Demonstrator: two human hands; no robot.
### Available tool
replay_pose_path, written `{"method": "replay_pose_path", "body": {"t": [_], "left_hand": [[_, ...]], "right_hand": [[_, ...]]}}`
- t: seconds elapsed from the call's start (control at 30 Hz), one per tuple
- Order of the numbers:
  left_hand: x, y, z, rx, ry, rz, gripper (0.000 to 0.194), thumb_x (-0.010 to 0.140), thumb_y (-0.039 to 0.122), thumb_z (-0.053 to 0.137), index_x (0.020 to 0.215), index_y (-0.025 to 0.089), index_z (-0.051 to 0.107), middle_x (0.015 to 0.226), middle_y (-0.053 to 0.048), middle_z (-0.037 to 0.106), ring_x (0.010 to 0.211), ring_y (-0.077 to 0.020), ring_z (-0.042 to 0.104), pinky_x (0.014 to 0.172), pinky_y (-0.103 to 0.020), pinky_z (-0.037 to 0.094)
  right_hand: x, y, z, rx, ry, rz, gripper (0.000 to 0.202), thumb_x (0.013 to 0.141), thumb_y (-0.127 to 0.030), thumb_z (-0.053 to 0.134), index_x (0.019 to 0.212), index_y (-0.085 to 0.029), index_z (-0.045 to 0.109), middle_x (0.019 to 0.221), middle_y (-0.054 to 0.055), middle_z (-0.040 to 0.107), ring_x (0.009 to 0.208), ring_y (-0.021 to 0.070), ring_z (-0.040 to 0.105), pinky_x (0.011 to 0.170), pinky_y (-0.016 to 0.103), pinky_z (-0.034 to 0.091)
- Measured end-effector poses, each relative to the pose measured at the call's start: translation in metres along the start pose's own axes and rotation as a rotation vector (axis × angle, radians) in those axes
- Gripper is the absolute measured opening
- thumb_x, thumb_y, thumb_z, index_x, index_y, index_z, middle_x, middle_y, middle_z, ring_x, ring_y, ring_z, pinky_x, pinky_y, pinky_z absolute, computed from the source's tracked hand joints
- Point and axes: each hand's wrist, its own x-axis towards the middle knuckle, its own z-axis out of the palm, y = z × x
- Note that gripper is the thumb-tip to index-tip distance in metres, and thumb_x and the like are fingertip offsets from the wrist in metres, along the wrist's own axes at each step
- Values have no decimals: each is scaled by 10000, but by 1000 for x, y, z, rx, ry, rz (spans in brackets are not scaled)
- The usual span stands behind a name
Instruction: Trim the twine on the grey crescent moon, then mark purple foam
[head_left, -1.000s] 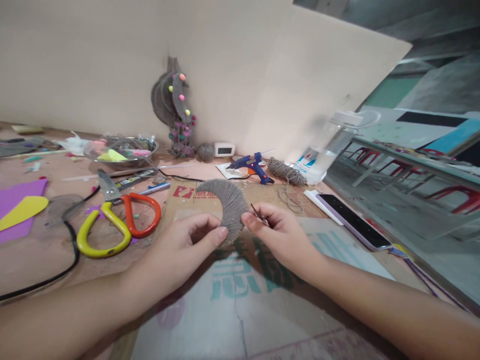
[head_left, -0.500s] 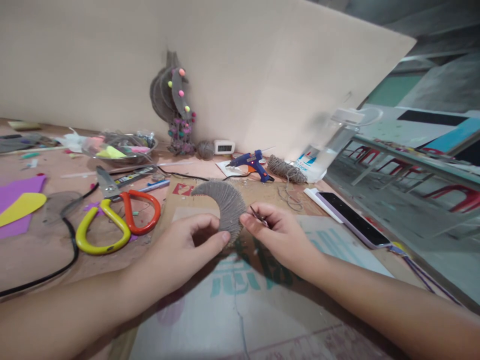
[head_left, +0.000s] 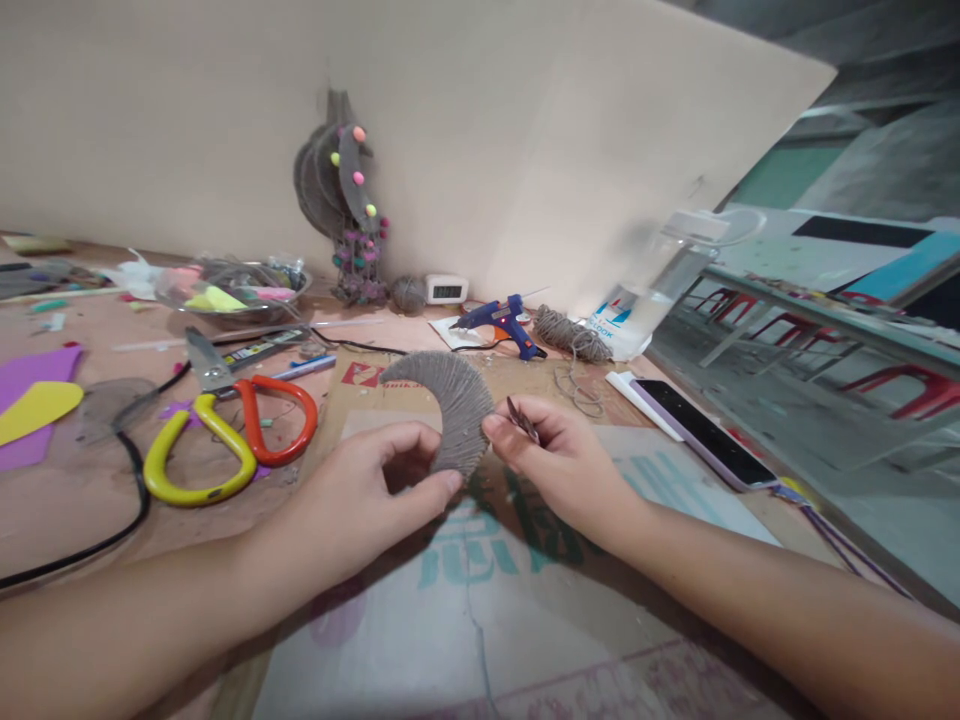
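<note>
A grey crescent moon wrapped in yarn (head_left: pixel 459 400) is held up over the cardboard. My left hand (head_left: pixel 386 480) grips its lower end between thumb and fingers. At the crescent's right edge is my right hand (head_left: pixel 566 465), its thumb and forefinger pinched together. A small dark pointed metal tool (head_left: pixel 523 420) sticks out of the right hand's fingers; most of it is hidden in the palm. Whether those fingertips also pinch a yarn end, I cannot make out. Beneath both hands lies a cardboard sheet (head_left: pixel 360 395) with a pale printed sheet (head_left: pixel 375 650) on it.
Scissors with yellow and red handles (head_left: pixel 251 430) lie left, near a black cord (head_left: pixel 139 490). Behind stand a blue glue gun (head_left: pixel 506 325), grey yarn (head_left: pixel 570 335), a water bottle (head_left: pixel 637 300) and a plastic bowl of craft bits (head_left: pixel 232 295). A phone (head_left: pixel 701 430) lies right.
The view has shifted slightly. My right hand has turned a little, so the dark tool points more upward. My left hand keeps its grip on the crescent.
</note>
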Motion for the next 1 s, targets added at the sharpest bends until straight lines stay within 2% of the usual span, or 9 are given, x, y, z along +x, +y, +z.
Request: {"method": "replay_pose_path", "body": {"t": [0.23,0.43,0.63,0.73,0.83,0.9,1.0], "left_hand": [[-1,-3,3,-91,-14,1,119,804,333,579,810,216,556,746,27,554,699,-147,540,638,-251,435],[-3,-3,0,-146,-16,-6,169,820,365,582,758,210,554,714,35,539,673,-130,521,617,-244,425],[-3,-4,-1,-180,-14,-27,179,811,384,602,804,205,594,764,20,575,706,-139,535,627,-254,424],[-1,-1,-1,-230,21,-48,162,826,364,584,809,206,614,752,25,601,693,-130,548,634,-242,428],[1,3,-1,-245,96,-88,166,826,352,578,763,200,599,718,32,596,678,-127,550,620,-232,424],[1,4,-2,-234,130,-103,177,820,356,582,743,197,583,704,33,584,678,-133,548,611,-232,423],[1,4,-2,-246,152,-112,178,808,360,589,738,198,568,695,36,565,677,-136,540,602,-232,421]], "right_hand": [[-1,-1,0,0,16,-4,365,881,-426,508,619,-182,437,564,-57,355,512,73,301,475,219,271],[-1,-1,-1,22,4,4,380,887,-447,498,621,-182,438,556,-58,360,509,75,305,484,224,274],[2,2,-1,47,-52,42,336,899,-420,472,660,-185,449,561,-60,363,501,78,326,483,218,294],[2,5,-4,-33,21,-89,209,882,-375,513,795,-185,509,670,-29,460,591,98,432,546,223,368],[-1,7,-11,-236,114,-350,199,877,-331,537,1020,-193,521,848,24,546,712,131,499,625,252,410],[-2,8,-15,-416,111,-510,222,895,-290,519,1096,-198,510,856,33,556,706,138,498,620,263,403],[-2,9,-19,-619,54,-659,225,905,-235,507,1126,-194,510,790,29,557,673,146,495,592,273,385]]}}
